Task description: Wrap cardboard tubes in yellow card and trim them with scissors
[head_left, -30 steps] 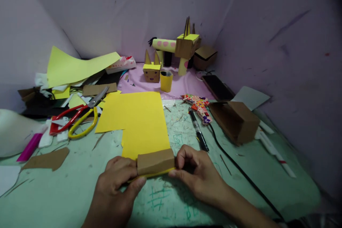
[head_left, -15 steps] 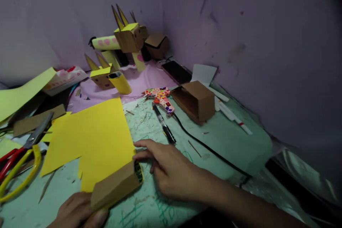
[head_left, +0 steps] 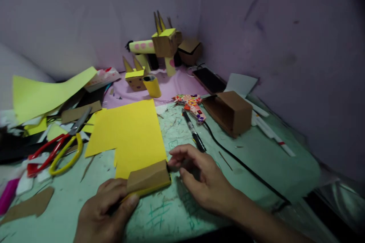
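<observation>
Near edge of the bench [head_left: 270,171], left of centre: a flattened brown cardboard tube [head_left: 149,176], yellow along its lower side, lying across the near end of a yellow sheet [head_left: 137,136] in this view. Left hand [head_left: 107,207] has its grip clamped on the tube's left end, thumb along the near side, fingers behind. Right hand [head_left: 202,182] at the other end: grip partly open, thumb well apart from the loosely curled fingers, holding nothing visible; fingertips very close to the tube's end, contact cannot be told.

Writing: green hand-drawn marks [head_left: 158,212] on the bench just below the tube, crossed lines like a hash sign, further strokes under the right hand, illegible. White packet [head_left: 104,78] at back left bears red print, too blurred to read.

Beyond the right hand: dark marker [head_left: 194,131], then a flower-patterned glue gun [head_left: 195,106] with black cable, then an open cardboard box [head_left: 242,115]. Left of the yellow sheet: scissors [head_left: 67,142], one handle red, one yellow. Farther back, on lilac cloth [head_left: 185,79]: yellow paper tube [head_left: 153,86], small eared box head [head_left: 135,81], pink-spotted animal figure [head_left: 165,45].
</observation>
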`<state>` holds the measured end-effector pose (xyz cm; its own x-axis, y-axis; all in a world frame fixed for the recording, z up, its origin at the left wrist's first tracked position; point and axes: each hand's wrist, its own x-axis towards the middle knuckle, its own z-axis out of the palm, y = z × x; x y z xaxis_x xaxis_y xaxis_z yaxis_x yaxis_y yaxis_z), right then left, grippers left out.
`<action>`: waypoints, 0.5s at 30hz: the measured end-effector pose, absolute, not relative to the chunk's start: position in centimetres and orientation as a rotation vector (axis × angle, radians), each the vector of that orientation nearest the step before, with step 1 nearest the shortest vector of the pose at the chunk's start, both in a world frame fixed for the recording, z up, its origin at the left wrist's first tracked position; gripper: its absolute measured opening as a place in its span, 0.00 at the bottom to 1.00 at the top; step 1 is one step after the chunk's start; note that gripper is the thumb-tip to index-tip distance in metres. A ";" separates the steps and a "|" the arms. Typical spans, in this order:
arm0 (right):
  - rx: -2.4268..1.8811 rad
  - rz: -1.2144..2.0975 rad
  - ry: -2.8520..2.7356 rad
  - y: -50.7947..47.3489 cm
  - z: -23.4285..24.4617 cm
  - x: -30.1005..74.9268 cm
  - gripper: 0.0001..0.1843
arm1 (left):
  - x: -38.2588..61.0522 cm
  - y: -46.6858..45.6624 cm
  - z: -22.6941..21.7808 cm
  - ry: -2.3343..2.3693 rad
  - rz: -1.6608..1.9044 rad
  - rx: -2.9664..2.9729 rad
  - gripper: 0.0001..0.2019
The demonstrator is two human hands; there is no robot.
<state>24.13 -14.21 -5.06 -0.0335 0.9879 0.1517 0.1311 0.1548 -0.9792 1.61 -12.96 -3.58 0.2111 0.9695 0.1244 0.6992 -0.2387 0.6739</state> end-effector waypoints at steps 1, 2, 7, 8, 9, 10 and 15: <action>-1.171 1.048 -1.388 -14.4 -5.0 24.0 0.21 | 1.7 -12.9 -3.3 1.540 0.729 1.996 0.10; -1.173 1.051 -1.393 -14.6 -5.0 23.8 0.21 | 1.8 -12.9 -3.2 1.534 0.707 1.987 0.10; -1.269 1.102 -1.441 -15.4 -5.2 22.8 0.29 | 2.1 -12.5 -2.7 1.479 0.685 2.048 0.13; -1.296 1.116 -1.446 -15.4 -5.3 22.6 0.31 | 2.1 -12.4 -2.7 1.465 0.691 2.071 0.13; -1.327 1.124 -1.452 -15.4 -5.4 22.4 0.32 | 2.2 -12.3 -2.6 1.449 0.696 2.090 0.13; -1.357 1.125 -1.460 -15.2 -5.5 22.2 0.30 | 2.3 -12.3 -2.6 1.437 0.696 2.104 0.14; -1.458 1.132 -1.432 -14.4 -5.6 21.7 0.21 | 2.2 -12.3 -2.8 1.428 0.748 2.102 0.14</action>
<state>21.68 -14.39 -5.63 -0.0334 0.9970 -0.0697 0.2981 -0.0566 -0.9529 2.22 -12.29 -2.78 0.3035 0.9382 0.1664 0.6709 -0.3344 0.6619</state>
